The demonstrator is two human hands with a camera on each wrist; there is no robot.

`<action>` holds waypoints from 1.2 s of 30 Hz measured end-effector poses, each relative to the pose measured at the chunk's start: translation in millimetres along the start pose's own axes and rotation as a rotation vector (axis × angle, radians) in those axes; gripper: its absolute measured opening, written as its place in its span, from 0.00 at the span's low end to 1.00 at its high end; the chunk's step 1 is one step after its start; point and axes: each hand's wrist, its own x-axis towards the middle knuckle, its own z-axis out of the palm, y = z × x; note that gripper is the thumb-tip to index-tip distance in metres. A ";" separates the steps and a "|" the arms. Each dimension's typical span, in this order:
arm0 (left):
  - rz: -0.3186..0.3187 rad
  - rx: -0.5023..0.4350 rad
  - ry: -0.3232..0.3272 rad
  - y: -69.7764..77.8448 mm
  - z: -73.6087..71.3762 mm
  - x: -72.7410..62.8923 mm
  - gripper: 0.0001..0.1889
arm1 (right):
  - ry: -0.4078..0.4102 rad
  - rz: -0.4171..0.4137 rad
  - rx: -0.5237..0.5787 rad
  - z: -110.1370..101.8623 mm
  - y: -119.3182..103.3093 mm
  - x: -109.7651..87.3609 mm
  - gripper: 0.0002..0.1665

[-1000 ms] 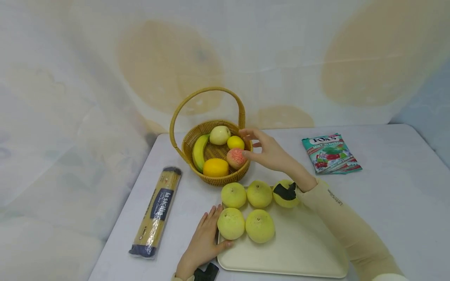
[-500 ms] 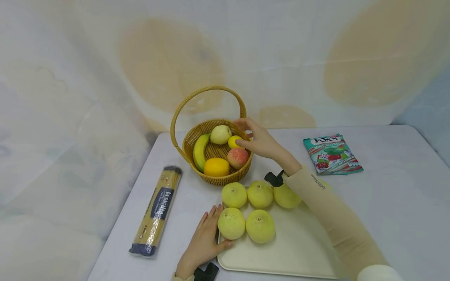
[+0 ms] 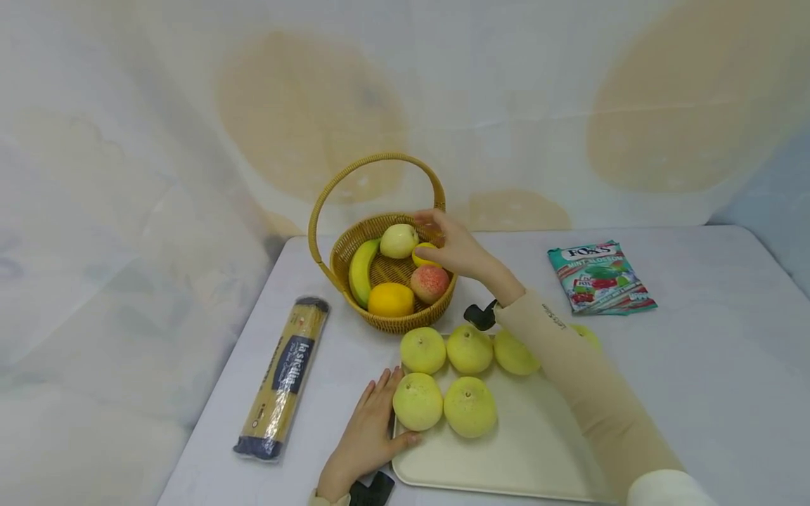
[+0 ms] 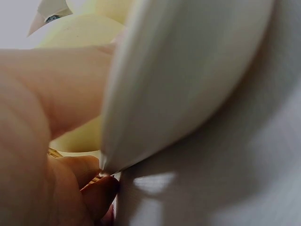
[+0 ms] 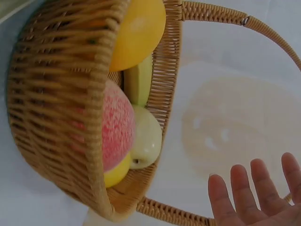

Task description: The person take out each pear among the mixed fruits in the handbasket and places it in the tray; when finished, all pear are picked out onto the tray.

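Observation:
In the head view, my right hand (image 3: 460, 247) is over the right rim of a wicker basket (image 3: 395, 325), fingers spread and thumb across a small lemon (image 3: 420, 262); whether it touches the lemon is unclear. In the right wrist view its fingers (image 5: 240, 188) look straight, with nothing between them. The basket also holds a peach (image 3: 430, 284), a banana (image 3: 363, 273), a pale green apple (image 3: 399, 241) and an orange-yellow fruit (image 3: 391, 301). My left hand (image 3: 367, 434) rests at the left edge of a cream tray (image 3: 506, 460), fingers straight along the side, thumb over the rim.
Several round yellow-green fruits, like pomelos (image 3: 470, 407), sit on the tray, one partly behind the right sleeve. Left of it lies a spaghetti pack (image 3: 285, 379). A green Fox's candy bag (image 3: 601, 278) lies at the right. The basket's tall handle (image 3: 380, 158) arches above the fruit.
My right hand has moved left and slightly back, from beside the peach to over the lemon and the rim. The left hand stays at the tray edge.

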 end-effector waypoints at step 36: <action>-0.001 -0.007 0.007 1.2 -0.7 -0.3 0.54 | 0.010 0.069 0.046 8.0 3.4 24.2 0.32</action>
